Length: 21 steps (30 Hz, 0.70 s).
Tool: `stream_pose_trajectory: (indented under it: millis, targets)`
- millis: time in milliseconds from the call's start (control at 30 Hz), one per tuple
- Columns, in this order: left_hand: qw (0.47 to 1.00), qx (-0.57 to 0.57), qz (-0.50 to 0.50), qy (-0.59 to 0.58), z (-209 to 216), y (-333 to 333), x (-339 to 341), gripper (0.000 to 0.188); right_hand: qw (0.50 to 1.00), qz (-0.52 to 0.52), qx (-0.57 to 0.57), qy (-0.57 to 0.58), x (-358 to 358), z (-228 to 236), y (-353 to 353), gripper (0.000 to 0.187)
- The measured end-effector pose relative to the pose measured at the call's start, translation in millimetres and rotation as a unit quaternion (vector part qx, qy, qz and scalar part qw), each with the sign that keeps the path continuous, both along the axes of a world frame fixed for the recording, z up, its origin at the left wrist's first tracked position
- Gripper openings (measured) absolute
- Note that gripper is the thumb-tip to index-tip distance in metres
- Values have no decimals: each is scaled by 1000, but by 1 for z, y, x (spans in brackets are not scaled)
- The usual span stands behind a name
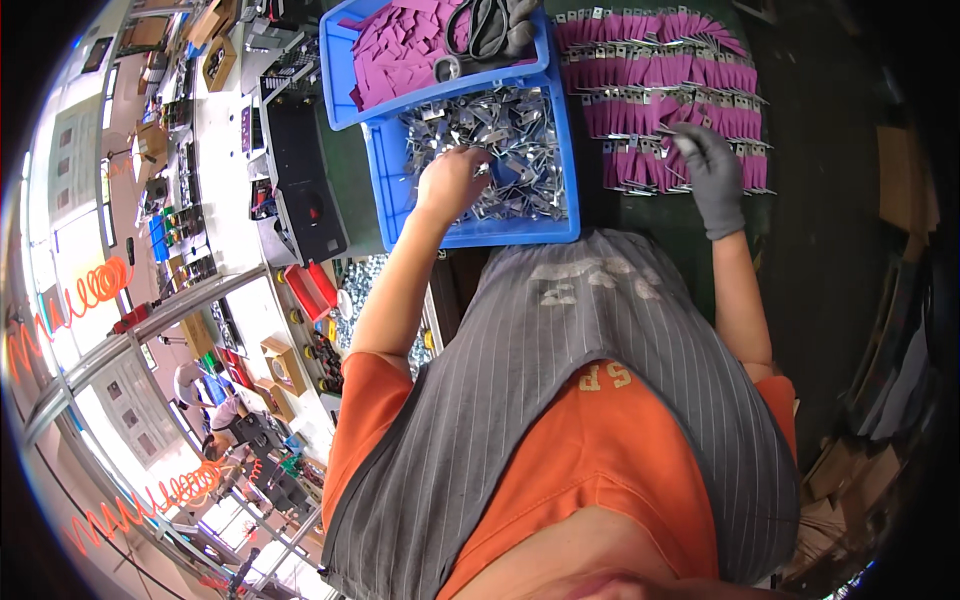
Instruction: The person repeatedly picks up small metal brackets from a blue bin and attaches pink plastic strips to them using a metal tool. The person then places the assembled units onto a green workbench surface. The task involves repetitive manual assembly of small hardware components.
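Dark green work surface (345,165) in a busy workshop, seen from above; to the left run white benches (225,130) crowded with boxes and tools, 2 coiled orange hoses (100,285), and, farther off, co-workers (225,410) bent over their own stations. Brown cardboard (850,490) is heaped at the lower right. At the surface stands a person in a grey pinstriped apron (600,300) over an orange shirt (590,460).

In front of the person are 2 blue bins. The near bin (500,238) is full of loose silver metal parts (525,150). The far bin (440,92), overlapping its far edge, holds flat purple pieces (400,50) and a dark grey bundle (490,35) with a black loop, hard to identify.

The left hand (455,182), bare, reaches down into the near bin, fingers curled among the metal parts; from here I cannot tell whether they grip any.

To the right of the bins lie 4 rows of purple strips with silver metal ends (660,70), packed side by side. The right hand (705,160), in a grey glove, is over the nearest rows, its fingers bent toward the strips; whether they pinch a strip, I cannot tell.
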<state>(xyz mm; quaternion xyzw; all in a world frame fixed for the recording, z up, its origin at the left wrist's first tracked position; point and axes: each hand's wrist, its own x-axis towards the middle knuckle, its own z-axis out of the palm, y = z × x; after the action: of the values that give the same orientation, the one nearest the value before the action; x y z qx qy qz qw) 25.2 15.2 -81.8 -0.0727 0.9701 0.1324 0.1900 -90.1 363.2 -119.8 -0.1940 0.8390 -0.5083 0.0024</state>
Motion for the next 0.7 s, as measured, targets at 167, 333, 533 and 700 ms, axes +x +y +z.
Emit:
stream_pose_trajectory:
  millis: [167,333,533,700]
  targets:
    - [998,18,-61,-23,-45,-13,13,23,990,-94,-17,-101,-3,-42,22,40]
    - [979,-45,-87,-176,-55,11,5,34,993,-39,-45,-104,11,-29,2,38]
    - [989,-26,-69,-130,-62,9,13,32,987,52,-71,-131,23,-13,-30,34]
    - [990,107,8,-89,-10,-8,18,31,968,141,-96,-182,34,12,-44,32]
